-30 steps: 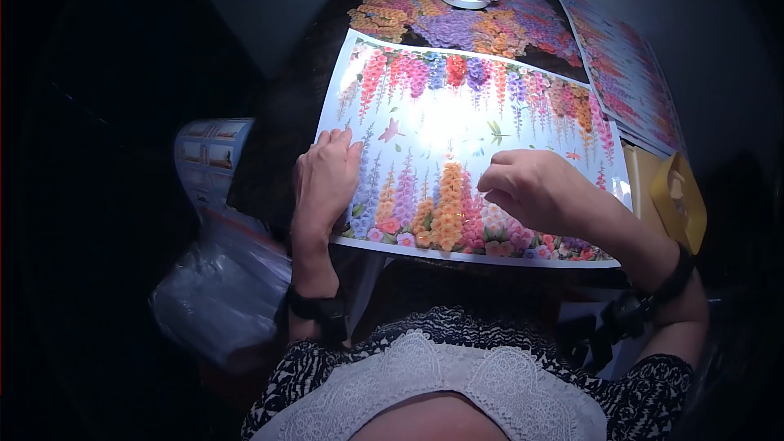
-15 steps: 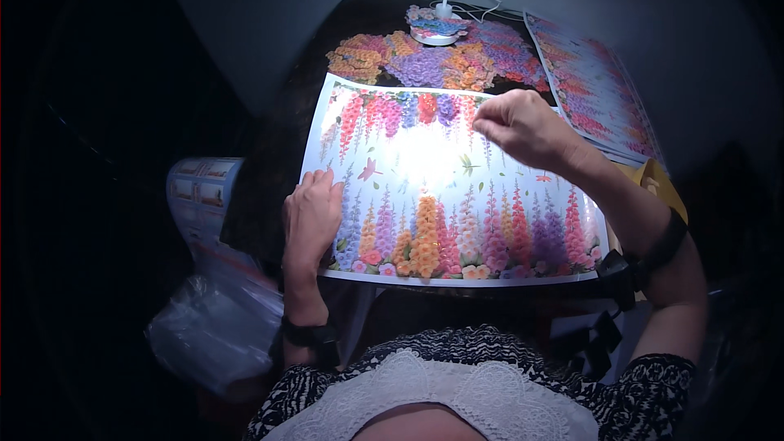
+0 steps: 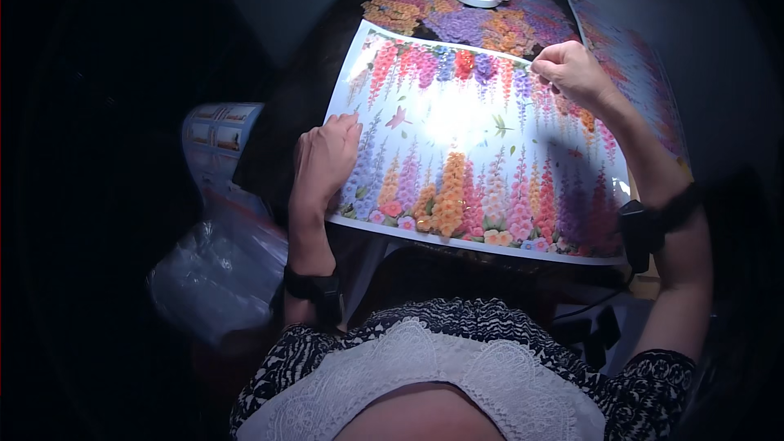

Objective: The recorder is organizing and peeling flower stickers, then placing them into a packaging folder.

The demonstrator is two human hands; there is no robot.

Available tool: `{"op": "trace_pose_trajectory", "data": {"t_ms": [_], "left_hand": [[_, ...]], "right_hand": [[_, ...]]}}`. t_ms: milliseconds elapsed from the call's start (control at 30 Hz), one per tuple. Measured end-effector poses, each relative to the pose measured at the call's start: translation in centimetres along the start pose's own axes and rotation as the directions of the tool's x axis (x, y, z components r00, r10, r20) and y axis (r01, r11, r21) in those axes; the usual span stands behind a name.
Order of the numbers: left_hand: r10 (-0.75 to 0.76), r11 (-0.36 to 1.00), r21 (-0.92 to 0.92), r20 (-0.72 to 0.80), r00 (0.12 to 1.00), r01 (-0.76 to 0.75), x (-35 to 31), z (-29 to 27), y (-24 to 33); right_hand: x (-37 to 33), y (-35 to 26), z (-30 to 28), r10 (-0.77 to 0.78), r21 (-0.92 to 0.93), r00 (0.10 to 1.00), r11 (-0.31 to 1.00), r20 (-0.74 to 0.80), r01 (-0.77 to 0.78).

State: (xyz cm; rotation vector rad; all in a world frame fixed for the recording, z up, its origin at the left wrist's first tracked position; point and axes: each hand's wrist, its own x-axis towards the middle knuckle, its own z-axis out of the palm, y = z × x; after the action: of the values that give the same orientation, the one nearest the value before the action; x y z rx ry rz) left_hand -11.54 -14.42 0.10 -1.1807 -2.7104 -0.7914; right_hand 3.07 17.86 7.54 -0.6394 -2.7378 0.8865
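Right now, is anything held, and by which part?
Left hand rests on the floral sheet near its left edge. Right hand is pinched near the far edge; whether its grip holds anything cannot be told.

White glare is burning out the middle of the glossy sheet (image 3: 479,140)! Shadow darkens it toward the desk's (image 3: 282,143) right edge, while past the left edge it's deep gloom.

Patterned sleeves (image 3: 655,386) — white lace collar (image 3: 384,363)
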Motion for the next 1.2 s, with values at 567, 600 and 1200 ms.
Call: {"op": "trace_pose_trajectory", "data": {"t_ms": [567, 600, 1200], "left_hand": [[-0.247, 0.903, -0.326, 0.139, 0.959, 0.28, 0.4, -1.5, -1.0], [-0.22, 0.92, -0.303, 0.126, 0.967, 0.249, 0.4, -1.3, -1.1], [-0.133, 0.968, -0.204, 0.09, 0.987, 0.149, 0.4, -0.5, -1.1]], "right_hand": [[-1.3, -0.1, -1.7, 0.05, 0.032, 0.998, 0.998, -0.035, -0.049], [-1.1, 0.5, -1.9, 0.023, 0.005, 0.998, 1.0, -0.061, -0.023], [-0.6, -2.9, -11.0, 0.001, -0.125, 0.983, 0.992, -0.184, -0.025]]}}
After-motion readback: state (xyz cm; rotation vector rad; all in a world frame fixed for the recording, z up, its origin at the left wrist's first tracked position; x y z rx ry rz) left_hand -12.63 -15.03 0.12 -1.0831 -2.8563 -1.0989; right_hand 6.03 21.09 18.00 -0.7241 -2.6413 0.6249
